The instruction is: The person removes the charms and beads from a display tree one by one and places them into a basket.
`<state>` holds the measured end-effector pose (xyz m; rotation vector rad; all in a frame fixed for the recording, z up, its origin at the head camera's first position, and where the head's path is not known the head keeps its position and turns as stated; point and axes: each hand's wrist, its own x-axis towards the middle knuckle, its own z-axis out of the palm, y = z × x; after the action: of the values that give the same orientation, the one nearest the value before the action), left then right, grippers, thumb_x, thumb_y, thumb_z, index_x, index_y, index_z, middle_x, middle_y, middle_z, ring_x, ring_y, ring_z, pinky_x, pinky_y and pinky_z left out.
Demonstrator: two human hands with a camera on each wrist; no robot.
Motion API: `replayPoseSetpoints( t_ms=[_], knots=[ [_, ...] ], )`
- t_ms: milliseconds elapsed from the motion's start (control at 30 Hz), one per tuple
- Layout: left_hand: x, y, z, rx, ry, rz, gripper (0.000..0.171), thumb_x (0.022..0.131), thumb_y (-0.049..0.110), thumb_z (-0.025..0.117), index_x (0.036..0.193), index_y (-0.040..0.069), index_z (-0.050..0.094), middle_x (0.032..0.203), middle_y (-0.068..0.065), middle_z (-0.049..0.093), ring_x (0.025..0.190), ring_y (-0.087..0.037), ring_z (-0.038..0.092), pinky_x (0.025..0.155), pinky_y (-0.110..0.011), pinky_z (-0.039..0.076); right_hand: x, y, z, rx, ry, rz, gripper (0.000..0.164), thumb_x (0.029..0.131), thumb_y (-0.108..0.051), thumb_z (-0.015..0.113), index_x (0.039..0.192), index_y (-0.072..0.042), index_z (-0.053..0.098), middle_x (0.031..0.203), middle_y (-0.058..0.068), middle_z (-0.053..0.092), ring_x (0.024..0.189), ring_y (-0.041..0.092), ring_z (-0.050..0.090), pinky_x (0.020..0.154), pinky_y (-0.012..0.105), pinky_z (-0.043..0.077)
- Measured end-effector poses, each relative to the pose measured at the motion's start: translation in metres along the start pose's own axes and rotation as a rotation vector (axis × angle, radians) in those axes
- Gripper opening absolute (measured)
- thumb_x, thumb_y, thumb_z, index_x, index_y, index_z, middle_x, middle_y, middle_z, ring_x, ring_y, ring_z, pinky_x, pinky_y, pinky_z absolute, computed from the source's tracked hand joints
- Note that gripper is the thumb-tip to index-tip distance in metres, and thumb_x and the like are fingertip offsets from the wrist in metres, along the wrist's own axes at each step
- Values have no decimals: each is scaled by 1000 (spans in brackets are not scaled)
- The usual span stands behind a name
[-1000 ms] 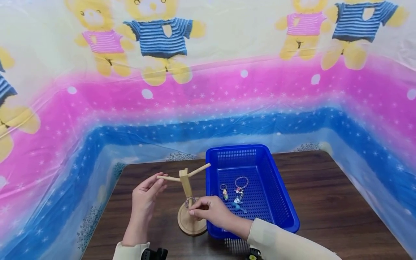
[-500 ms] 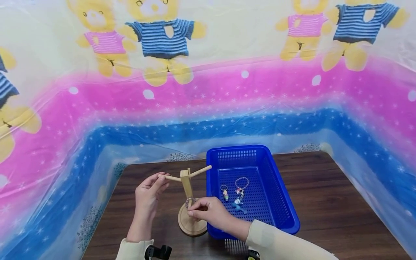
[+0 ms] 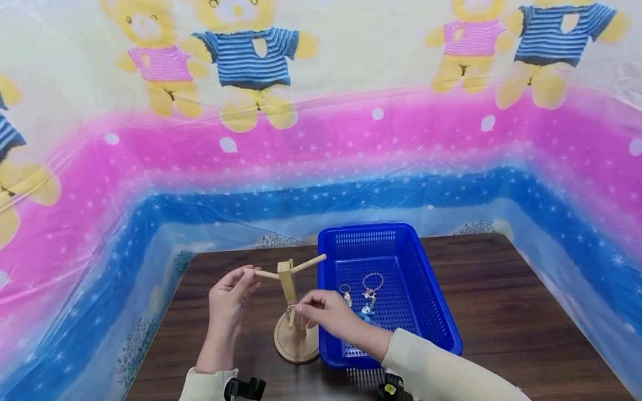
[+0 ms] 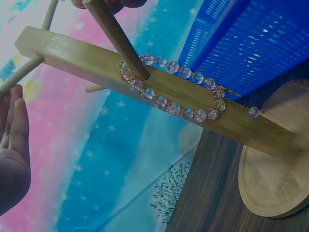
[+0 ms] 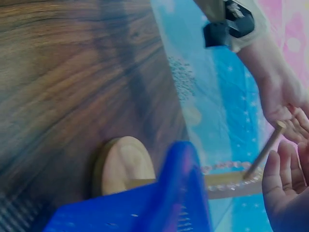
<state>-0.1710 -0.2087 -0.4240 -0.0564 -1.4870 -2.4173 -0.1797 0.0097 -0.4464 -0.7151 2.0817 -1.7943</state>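
A wooden stand (image 3: 287,285) with a square post, slanted pegs and a round base (image 3: 291,350) stands upright on the table. My left hand (image 3: 227,303) pinches the end of its upper left peg (image 3: 267,274) between thumb and fingers. On the lower front peg (image 4: 116,38) hangs a bracelet (image 4: 160,102) of clear pinkish beads, its loop lying along the post. My right hand (image 3: 328,316) is just right of that peg's tip, fingers bent, apart from the bracelet; nothing shows in it.
Close on the stand's right is a blue plastic basket (image 3: 443,317). Inside lie a small ring keychain (image 3: 348,299), a beaded loop with charms (image 3: 373,283) and a blue charm (image 3: 368,318) partly behind my right hand. A patterned cloth (image 3: 321,195) rises behind the table.
My right hand has let go of the bracelet and shifted slightly up and right from the lower peg. The bracelet stays on the peg. My left hand keeps its hold on the upper peg.
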Motion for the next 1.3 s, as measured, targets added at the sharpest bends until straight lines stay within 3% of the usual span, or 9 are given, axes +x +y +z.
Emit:
replayPoseSetpoints(
  t_ms=[200,400,833,1300],
  knots=[
    [0,0,0,11,-9,5,29,99,-3,61,89,18,79,86,6,80,83,-1,75,77,-15,64,6,-8,-8,-29,50,94,23,99,-13,64,110,8,67,101,26,70,85,15,68,80,31,65],
    [-1,1,-1,12,-17,2,29,100,-3,61,90,18,79,87,6,80,83,-1,75,77,-15,64,9,-4,-6,-102,113,145,20,91,-8,72,107,4,70,102,18,73,84,8,64,76,21,59],
    [-1,2,0,16,-7,-19,30,100,-3,61,89,19,79,86,7,80,80,0,74,76,-15,64,17,21,8,-80,195,162,17,84,0,75,100,6,70,98,19,74,81,8,63,71,19,55],
    [0,0,0,16,5,-25,31,100,-3,61,88,20,79,85,8,80,79,1,75,76,-14,64,20,27,16,-99,256,168,10,84,0,76,92,4,70,92,17,75,78,8,63,69,20,56]
  ],
)
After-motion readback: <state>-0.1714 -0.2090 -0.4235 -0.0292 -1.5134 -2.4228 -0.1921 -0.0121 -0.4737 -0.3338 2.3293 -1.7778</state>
